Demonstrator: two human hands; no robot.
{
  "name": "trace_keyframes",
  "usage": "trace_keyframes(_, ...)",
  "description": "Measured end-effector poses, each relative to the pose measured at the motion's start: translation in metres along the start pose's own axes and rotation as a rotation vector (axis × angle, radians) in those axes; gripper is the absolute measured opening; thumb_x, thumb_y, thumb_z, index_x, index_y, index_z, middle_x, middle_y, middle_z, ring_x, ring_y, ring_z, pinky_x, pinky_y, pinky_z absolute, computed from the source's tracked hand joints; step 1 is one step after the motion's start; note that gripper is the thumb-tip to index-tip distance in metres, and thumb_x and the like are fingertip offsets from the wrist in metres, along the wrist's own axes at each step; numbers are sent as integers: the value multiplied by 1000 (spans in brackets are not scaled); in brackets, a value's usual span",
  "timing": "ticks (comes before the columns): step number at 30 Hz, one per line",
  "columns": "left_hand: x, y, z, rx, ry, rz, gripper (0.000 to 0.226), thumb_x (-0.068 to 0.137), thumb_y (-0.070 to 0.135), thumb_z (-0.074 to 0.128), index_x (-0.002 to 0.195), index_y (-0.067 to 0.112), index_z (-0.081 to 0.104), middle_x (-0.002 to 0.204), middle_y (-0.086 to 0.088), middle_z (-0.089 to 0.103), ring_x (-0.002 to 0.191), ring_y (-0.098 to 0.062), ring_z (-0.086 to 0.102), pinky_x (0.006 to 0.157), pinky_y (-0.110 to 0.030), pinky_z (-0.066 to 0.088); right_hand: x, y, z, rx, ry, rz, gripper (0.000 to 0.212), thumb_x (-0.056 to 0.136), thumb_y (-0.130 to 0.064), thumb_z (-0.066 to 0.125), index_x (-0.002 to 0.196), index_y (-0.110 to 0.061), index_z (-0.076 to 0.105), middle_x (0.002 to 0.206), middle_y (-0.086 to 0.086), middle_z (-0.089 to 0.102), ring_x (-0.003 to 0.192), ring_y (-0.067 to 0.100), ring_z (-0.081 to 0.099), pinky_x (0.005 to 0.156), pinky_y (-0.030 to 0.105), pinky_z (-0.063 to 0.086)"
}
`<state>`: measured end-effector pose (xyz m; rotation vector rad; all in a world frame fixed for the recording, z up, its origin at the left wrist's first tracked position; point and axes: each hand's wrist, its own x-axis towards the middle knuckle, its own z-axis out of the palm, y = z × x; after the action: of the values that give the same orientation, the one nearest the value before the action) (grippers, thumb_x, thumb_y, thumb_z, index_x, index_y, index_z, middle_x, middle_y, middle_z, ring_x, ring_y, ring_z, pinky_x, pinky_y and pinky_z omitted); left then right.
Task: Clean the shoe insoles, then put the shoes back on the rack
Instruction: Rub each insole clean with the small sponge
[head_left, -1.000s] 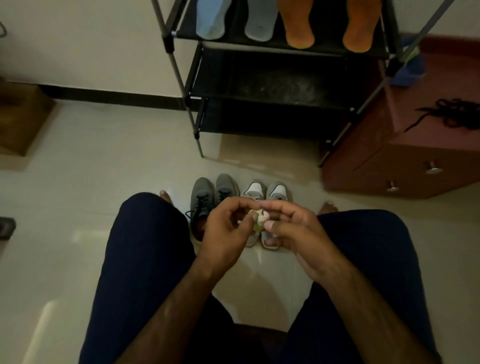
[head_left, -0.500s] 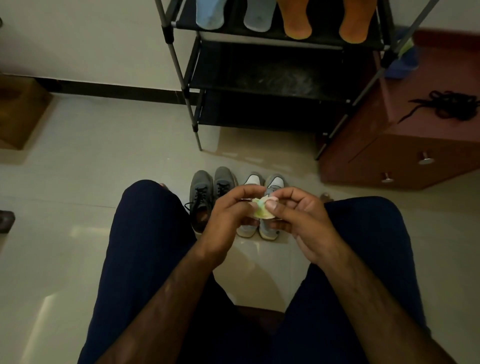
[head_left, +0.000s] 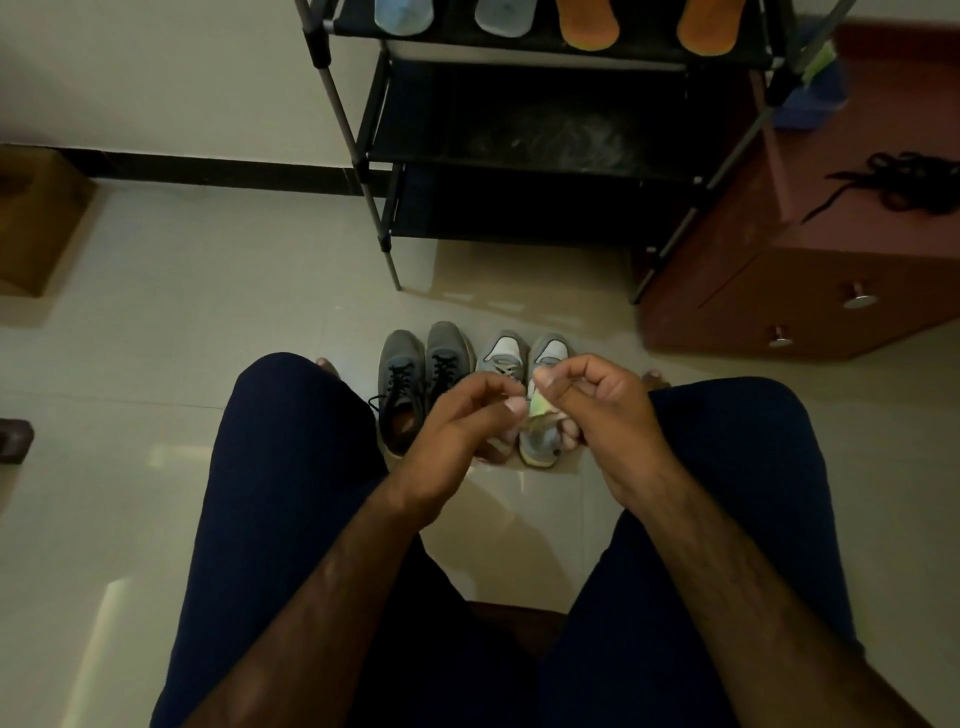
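The hands have drawn slightly apart — the left hand (head_left: 457, 426) and right hand (head_left: 597, 410) each pinch a small pale scrap (head_left: 537, 408). Two pairs of shoes (head_left: 467, 384) stand on the floor (head_left: 156, 364) before the rack (head_left: 519, 156) — insoles (head_left: 587, 23) lie along its top shelf.

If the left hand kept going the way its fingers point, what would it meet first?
Probably the small pale green piece pinched between both hands, then the right hand; depth is unclear.

floor (head_left: 182, 364): glossy tile | rack (head_left: 343, 111): metal poles, black cloth shelves | cabinet (head_left: 779, 270): reddish wood, metal knobs
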<state>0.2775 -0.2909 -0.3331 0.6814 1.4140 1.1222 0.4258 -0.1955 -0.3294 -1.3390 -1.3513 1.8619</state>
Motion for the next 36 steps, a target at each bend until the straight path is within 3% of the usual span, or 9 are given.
trace_keyframes(2,1,-1,0,109,14,112,41,86,31,78,120,14,62,110,-13,65,97,-30,66,81,-41,58,0,1,1,-18,2,40,19,91,-27,77,88,-9,69,61,5,62,46,13,45,47,26,43)
trace_keyframes(5,3,-5,4,239,74,212,28,86,14,83,108,8,67,97,-10,71,89,-30,69,80,-44,60,-1,4,4,-12,-39,102,30,95,-36,71,95,-6,73,59,6,61,48,14,49,54,28,48)
trace_keyframes(8,4,-6,5,114,162,195,11,90,2,75,99,-3,71,91,-20,74,82,-30,72,76,-41,61,-2,3,3,102,-127,134,26,100,-31,64,105,-8,75,65,3,64,56,13,55,63,31,50)
trace_keyframes(11,5,-5,1,13,225,174,13,90,-4,72,100,-11,69,92,-27,72,75,-21,69,68,-26,58,-3,3,0,101,-185,87,18,97,-13,67,114,-11,73,85,2,75,69,10,63,64,25,51)
trace_keyframes(15,5,-2,-1,-127,252,92,13,91,-9,67,101,-16,65,85,-24,71,70,-20,68,62,-26,57,-2,2,-4,119,-169,41,26,91,3,68,113,-10,73,90,9,75,74,15,67,63,23,56)
trace_keyframes(22,8,4,-8,-391,245,-53,17,91,-9,59,82,5,63,91,-22,64,80,-33,63,62,-33,55,0,-3,-11,173,-223,88,29,86,6,68,109,-9,73,78,9,69,62,17,62,62,28,54)
trace_keyframes(27,8,-1,-2,-294,262,-45,12,93,-7,62,88,4,62,83,-17,64,72,-24,63,58,-30,53,-1,-2,-3,53,-170,43,30,87,15,60,100,-10,70,90,16,65,83,29,69,63,31,59)
trace_keyframes(30,7,-4,2,-147,287,55,5,93,-5,67,96,-6,63,78,-15,69,66,-18,66,58,-24,53,-3,-1,-1,135,-211,95,25,87,0,75,106,-13,66,100,8,65,90,24,72,68,34,60)
trace_keyframes(36,5,-4,4,-147,354,75,4,97,0,64,99,-2,60,80,-14,69,68,-22,65,55,-30,54,-4,0,0,20,-218,112,35,84,13,75,108,-7,60,85,14,72,66,23,71,57,29,59)
